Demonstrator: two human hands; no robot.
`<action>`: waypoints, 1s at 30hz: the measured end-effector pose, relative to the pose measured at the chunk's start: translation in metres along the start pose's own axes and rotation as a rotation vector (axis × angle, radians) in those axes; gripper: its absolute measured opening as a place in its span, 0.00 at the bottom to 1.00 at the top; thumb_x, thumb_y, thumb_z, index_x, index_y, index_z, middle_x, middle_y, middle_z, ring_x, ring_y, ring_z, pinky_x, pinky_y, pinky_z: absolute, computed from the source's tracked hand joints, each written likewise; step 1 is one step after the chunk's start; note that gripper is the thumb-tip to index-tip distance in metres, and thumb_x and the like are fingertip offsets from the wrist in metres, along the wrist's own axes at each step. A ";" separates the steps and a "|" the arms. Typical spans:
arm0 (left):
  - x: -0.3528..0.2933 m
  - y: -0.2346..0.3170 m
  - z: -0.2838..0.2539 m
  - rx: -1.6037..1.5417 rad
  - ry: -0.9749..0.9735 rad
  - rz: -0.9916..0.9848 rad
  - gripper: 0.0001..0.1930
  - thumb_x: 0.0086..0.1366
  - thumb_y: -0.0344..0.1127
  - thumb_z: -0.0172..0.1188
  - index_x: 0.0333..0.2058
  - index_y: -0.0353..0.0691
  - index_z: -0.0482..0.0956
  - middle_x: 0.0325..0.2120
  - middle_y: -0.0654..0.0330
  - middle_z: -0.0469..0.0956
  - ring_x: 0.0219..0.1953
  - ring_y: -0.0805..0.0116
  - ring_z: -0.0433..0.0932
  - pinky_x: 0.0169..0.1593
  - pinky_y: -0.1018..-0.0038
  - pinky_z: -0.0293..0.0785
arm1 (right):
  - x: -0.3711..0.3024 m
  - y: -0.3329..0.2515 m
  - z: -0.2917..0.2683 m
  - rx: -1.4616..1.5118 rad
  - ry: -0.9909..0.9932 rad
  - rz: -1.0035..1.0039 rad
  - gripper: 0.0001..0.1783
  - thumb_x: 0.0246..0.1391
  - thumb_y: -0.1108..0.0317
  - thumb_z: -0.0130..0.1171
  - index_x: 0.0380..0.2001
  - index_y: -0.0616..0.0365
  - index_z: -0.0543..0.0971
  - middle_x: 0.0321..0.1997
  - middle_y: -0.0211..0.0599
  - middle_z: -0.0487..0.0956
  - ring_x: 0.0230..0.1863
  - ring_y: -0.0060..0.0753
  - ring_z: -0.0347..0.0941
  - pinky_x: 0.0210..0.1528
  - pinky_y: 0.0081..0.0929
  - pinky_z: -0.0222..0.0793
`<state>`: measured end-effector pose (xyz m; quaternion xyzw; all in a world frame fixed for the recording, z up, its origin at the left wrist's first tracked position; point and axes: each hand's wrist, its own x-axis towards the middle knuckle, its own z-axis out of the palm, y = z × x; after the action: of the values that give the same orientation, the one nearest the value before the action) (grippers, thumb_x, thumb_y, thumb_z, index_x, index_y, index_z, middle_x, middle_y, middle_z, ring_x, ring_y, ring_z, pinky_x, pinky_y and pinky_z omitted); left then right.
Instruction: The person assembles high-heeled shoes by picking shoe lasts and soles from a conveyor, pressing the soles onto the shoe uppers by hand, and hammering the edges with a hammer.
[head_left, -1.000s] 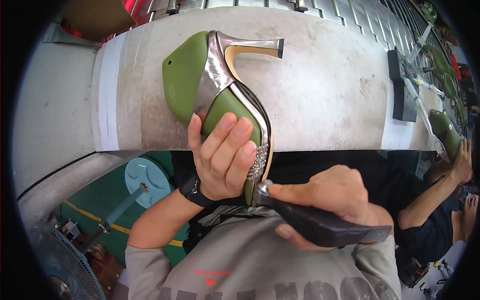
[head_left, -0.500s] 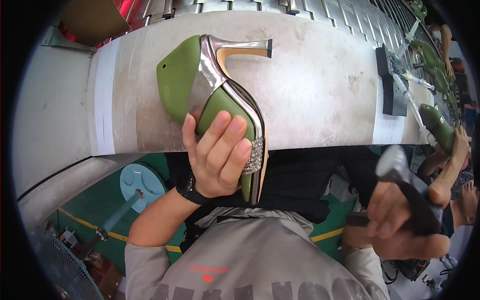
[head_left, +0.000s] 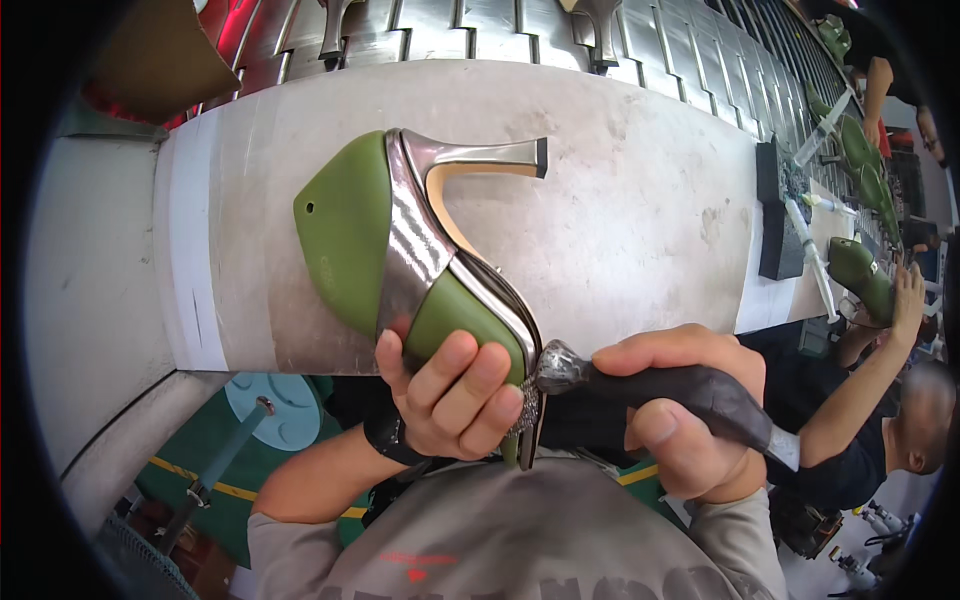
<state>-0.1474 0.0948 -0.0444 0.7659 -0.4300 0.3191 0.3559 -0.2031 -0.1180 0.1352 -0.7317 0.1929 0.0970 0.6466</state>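
Left hand (head_left: 450,405) has its fingers (head_left: 480,375) curled and pressed together round the toe end of the green high-heeled shoe on its last (head_left: 400,250), which sits tilted over the near edge of the grey workbench (head_left: 620,200), silver heel (head_left: 480,155) pointing right. Right hand (head_left: 680,420) is fisted tight on a dark-handled hammer (head_left: 650,385), its metal head touching the glittery toe strap (head_left: 528,410). I'd judge the last stiff and fairly heavy, the metallic upper slick and easily scuffed, so grip the green forepart, not the thin heel; a co-worker's arm (head_left: 860,385) is far right.
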 end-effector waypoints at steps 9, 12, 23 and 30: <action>-0.001 -0.003 0.000 0.034 0.002 0.059 0.28 0.73 0.46 0.63 0.66 0.49 0.63 0.65 0.61 0.69 0.72 0.55 0.67 0.76 0.26 0.46 | 0.069 -0.030 -0.023 0.082 -0.200 0.172 0.15 0.59 0.68 0.68 0.43 0.71 0.87 0.36 0.40 0.89 0.34 0.23 0.83 0.38 0.21 0.79; -0.003 0.001 0.002 0.052 -0.056 0.095 0.39 0.69 0.53 0.69 0.68 0.47 0.56 0.66 0.58 0.64 0.74 0.53 0.62 0.75 0.26 0.48 | 0.096 -0.042 -0.013 -0.081 -0.168 0.263 0.31 0.49 0.48 0.66 0.37 0.74 0.87 0.22 0.40 0.84 0.13 0.20 0.72 0.18 0.17 0.66; -0.006 0.006 0.004 -0.052 0.096 -0.020 0.19 0.76 0.43 0.57 0.63 0.54 0.71 0.62 0.68 0.75 0.69 0.64 0.72 0.77 0.29 0.45 | 0.115 -0.028 0.036 0.002 -0.026 0.021 0.26 0.67 0.52 0.56 0.43 0.69 0.86 0.12 0.31 0.72 0.11 0.19 0.64 0.17 0.20 0.57; 0.015 -0.010 -0.039 -0.114 -0.234 -0.021 0.24 0.74 0.36 0.60 0.66 0.49 0.71 0.67 0.60 0.74 0.71 0.57 0.72 0.76 0.32 0.52 | 0.114 -0.007 0.041 0.136 0.181 -0.479 0.24 0.72 0.56 0.55 0.54 0.69 0.81 0.23 0.34 0.78 0.18 0.20 0.70 0.22 0.19 0.65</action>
<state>-0.1397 0.1242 -0.0139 0.7807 -0.4780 0.1989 0.3498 -0.0921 -0.0950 0.0905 -0.7170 0.0773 -0.1377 0.6790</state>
